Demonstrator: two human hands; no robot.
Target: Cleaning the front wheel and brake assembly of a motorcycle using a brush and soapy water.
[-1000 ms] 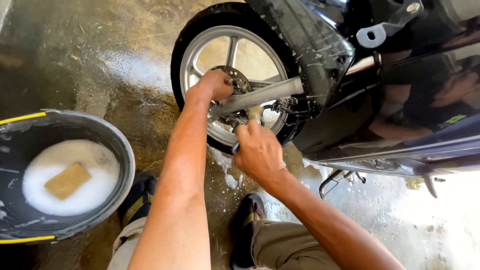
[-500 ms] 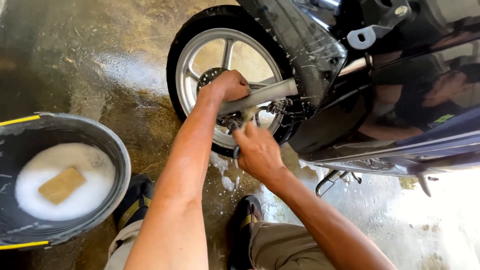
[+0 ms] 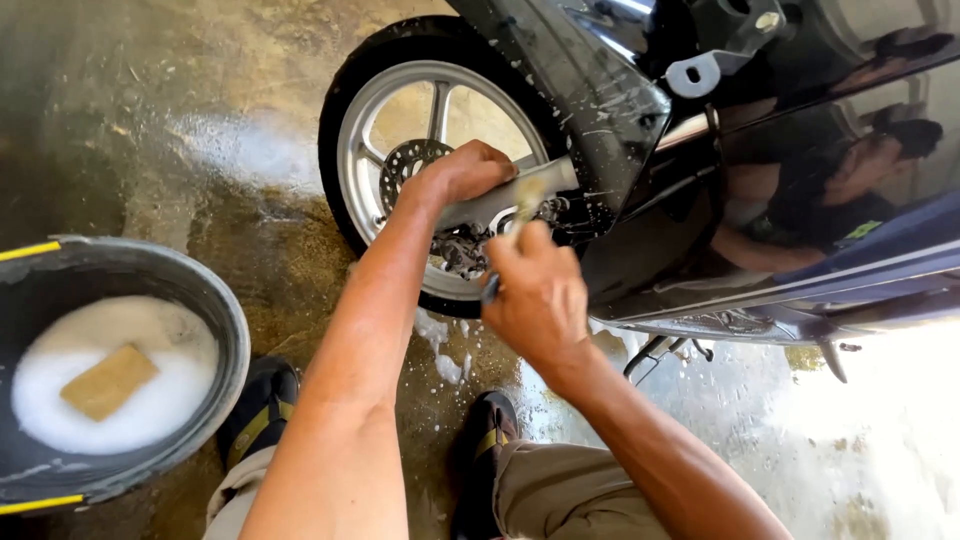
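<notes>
- Motorcycle (image 3: 800,250): dark glossy bodywork fills the upper right of the view, wet and flecked with suds; a reflection of a person shows in the side panel.
- Concrete floor (image 3: 180,150): wet, stained brown, with patches of foam under the wheel.
- Wheel (image 3: 400,130): black tyre on a silver spoked rim, standing upright on the floor at upper centre; a perforated brake disc (image 3: 410,160) sits at the hub.
- Basin (image 3: 215,310): dark, round, with a yellow stripe at the rim, at lower left well apart from the wheel; it holds white foamy water with a tan sponge (image 3: 108,381) floating in it.
- Fork leg (image 3: 520,195): silver tube running across the wheel's right side toward the fender.
- Left hand (image 3: 462,175): grip closed around the fork leg just beside the hub, fingers wrapped over the tube.
- Right hand (image 3: 538,295): grip closed on a small brush (image 3: 524,205); the dark handle end shows below the fist, the pale bristled end points up and touches the fork leg, just right of the left hand.
- Shoes (image 3: 262,405): dark with yellow trim, planted on the floor below the wheel, between basin and motorcycle.
</notes>
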